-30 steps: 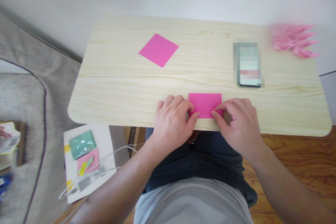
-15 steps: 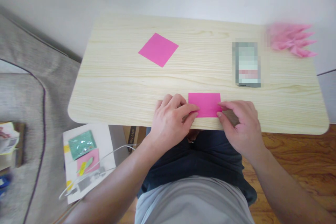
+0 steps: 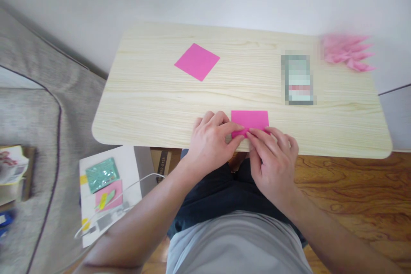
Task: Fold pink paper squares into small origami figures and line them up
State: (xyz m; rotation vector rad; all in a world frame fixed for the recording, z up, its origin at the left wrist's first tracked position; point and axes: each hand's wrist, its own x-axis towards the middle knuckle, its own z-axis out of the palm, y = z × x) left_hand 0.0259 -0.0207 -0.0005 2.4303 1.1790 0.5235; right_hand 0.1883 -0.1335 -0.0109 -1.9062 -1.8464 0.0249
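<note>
A pink sheet of paper (image 3: 250, 118), folded into a rectangle, lies near the front edge of the wooden table (image 3: 144, 107). At its lower left corner, the thumb and index finger of my left hand (image 3: 212, 141) pinch the paper. My right hand (image 3: 274, 156) lies over its lower right part, fingertips pressed on the near edge close to the left thumb. That hand covers the paper's lower right corner. A second pink square of paper (image 3: 197, 62) lies flat farther back, turned like a diamond.
A phone-like object (image 3: 299, 80), blurred out, lies right of centre. Pink pointed folded-paper pieces (image 3: 348, 52) sit at the back right corner. Left below the table, a white surface (image 3: 126, 160) bears a green packet (image 3: 102, 174), pink paper and a white cable (image 3: 146, 177). A grey sofa stands at left.
My right hand has moved left from the paper's right edge to the middle of its near edge. My left hand keeps its pinch at the left corner. The view has shifted slightly.
</note>
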